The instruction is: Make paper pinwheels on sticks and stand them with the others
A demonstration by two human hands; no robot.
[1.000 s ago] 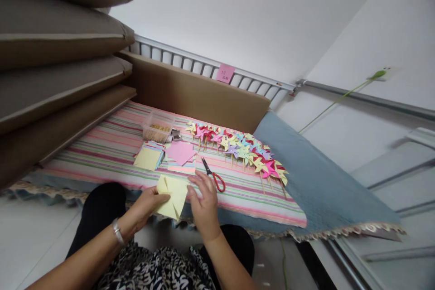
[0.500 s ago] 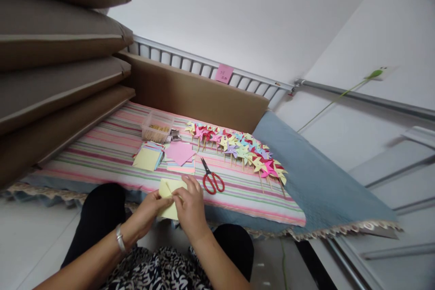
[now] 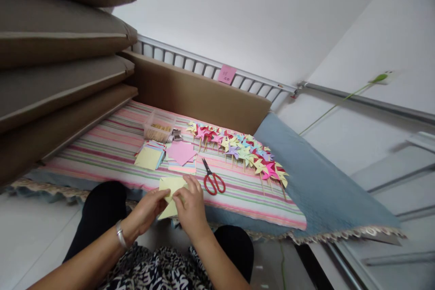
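Low in the head view, over the near edge of the striped cloth, both hands work on one pale yellow paper sheet [image 3: 172, 185]. A slit at its left side spreads the paper apart, with a lower flap pointing down-left. My left hand [image 3: 151, 208] pinches the sheet from the left, thumb on top. From the right, my right hand [image 3: 190, 203] grips it near the centre, thumb and fingertips together. Red-handled scissors [image 3: 214, 181] lie slightly open just right of my right hand. Beyond the hands are a stack of coloured paper squares [image 3: 148, 157] and a pink square [image 3: 181, 152] on other sheets.
Several paper pinwheels [image 3: 238, 149] on sticks lie in rows to the right. A clear plastic box [image 3: 158, 127] holds small sticks, with metal pieces [image 3: 176, 135] beside it. Stacked brown cushions [image 3: 64, 54] rise at left. A brown board [image 3: 200, 95] stands along the back.
My left hand has shifted slightly left and down. The yellow paper's slit edges have spread, and its lower flap now shows as a separate point. The view has shifted slightly.
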